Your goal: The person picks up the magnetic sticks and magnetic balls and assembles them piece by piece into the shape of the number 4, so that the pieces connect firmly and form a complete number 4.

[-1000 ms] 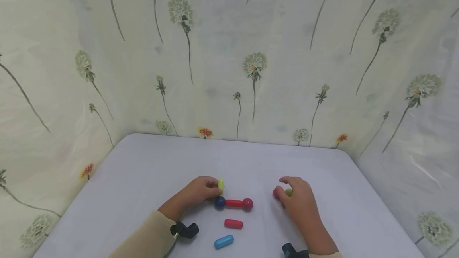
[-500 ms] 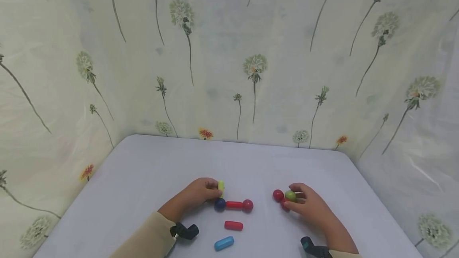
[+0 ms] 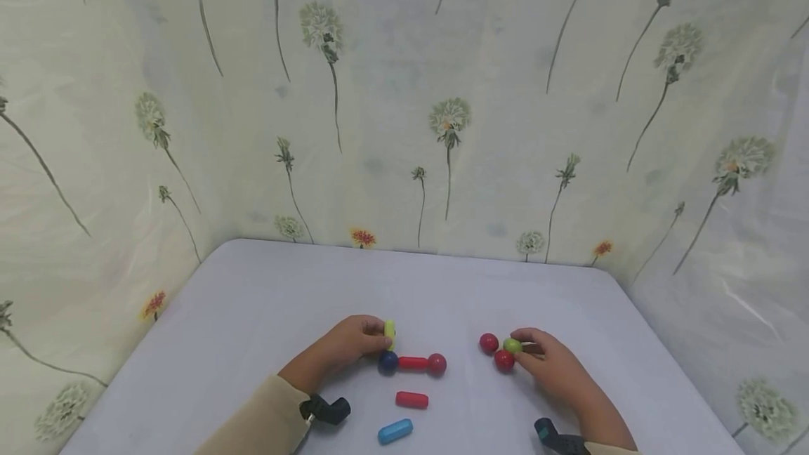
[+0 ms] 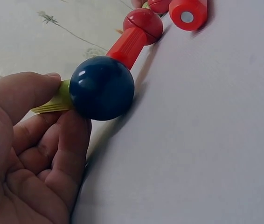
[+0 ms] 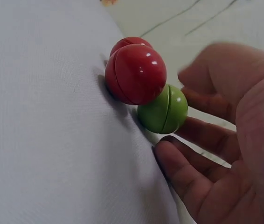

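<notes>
My left hand [image 3: 354, 341] pinches a yellow-green ribbed stick [image 4: 57, 101] between thumb and fingers. Its end meets a dark blue ball [image 4: 102, 88]. From that ball a red stick [image 3: 413, 364] runs right to a red ball [image 3: 437, 364], all in one line on the table. Over on the right, my right hand [image 3: 559, 367] is spread beside a green ball [image 5: 162, 111], its fingertips close around the far side; contact is unclear. Two red balls, a nearer one [image 3: 503, 361] and a farther one [image 3: 489, 343], lie against or near the green one.
A loose red stick [image 3: 412, 399] and a blue stick [image 3: 395, 431] lie on the white table [image 3: 303, 279] between the forearms. One end of a red stick shows a pale disc [image 4: 187, 17]. A flower-printed curtain [image 3: 392, 90] stands behind the table.
My right hand has shifted right and back from over the red and green balls, leaving both red ones in sight. My left hand keeps its pinch on the yellow-green stick.
</notes>
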The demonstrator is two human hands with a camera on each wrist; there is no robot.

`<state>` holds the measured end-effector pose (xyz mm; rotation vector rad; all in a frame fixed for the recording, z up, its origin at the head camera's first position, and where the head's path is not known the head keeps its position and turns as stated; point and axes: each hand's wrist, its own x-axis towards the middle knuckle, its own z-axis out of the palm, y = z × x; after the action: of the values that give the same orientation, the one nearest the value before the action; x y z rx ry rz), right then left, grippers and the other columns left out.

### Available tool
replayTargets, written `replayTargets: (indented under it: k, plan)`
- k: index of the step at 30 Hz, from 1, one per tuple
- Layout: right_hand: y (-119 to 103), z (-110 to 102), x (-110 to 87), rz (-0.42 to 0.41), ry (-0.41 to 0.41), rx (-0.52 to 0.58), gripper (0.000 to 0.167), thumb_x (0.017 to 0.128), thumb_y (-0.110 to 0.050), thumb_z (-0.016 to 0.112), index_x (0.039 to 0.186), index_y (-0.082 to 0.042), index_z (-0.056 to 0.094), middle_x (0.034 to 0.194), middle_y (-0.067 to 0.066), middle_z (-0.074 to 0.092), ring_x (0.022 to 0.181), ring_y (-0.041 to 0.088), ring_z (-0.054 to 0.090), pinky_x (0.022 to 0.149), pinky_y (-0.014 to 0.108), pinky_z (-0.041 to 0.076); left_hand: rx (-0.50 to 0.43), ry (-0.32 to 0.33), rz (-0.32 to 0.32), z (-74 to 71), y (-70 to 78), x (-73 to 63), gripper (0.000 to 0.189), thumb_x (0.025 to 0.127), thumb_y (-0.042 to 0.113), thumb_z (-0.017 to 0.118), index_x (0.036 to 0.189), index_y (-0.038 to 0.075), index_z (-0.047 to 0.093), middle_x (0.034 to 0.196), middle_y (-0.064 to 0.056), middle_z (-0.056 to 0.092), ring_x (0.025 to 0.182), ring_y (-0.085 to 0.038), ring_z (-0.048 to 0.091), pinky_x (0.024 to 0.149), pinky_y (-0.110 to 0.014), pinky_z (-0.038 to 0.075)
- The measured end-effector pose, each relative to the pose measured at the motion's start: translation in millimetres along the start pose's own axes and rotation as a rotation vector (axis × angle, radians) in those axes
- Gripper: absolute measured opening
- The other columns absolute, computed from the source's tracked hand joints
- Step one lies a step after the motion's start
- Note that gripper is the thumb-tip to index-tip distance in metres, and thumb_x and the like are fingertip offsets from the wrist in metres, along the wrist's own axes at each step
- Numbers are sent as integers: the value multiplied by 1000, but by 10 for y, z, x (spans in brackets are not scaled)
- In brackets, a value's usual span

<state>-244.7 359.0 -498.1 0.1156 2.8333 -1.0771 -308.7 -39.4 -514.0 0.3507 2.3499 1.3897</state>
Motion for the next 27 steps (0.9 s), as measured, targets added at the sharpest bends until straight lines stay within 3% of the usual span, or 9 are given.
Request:
replayTargets:
  k: [6, 16, 27]
  plan:
    - [43, 17, 15, -16, 32, -13, 40, 100, -22, 67, 138, -11, 60, 140, 17, 64, 130, 42, 61, 100, 55, 55, 3, -1, 9, 4, -12, 0, 36, 94, 36, 77, 120, 12, 72, 100, 0, 70, 95, -19, 62, 88, -40, 54]
    - [79, 56, 66, -4, 95, -40, 38, 95, -29, 77, 126, -13, 62, 133, 15, 69, 128, 41, 63, 104, 60, 51, -6, -7, 25, -5, -25, -1, 34, 94, 37, 77, 118, 12, 73, 99, 0, 71, 95, -19, 62, 87, -40, 54]
    - [-7, 41, 64, 66, 148, -19, 52, 99, -43, 71, 139, -13, 56, 143, 19, 63, 136, 43, 55, 105, 61, 49, -13, 0, 29, 8, -20, 2, 33, 94, 34, 77, 118, 12, 73, 98, 0, 70, 94, -19, 62, 87, -39, 54]
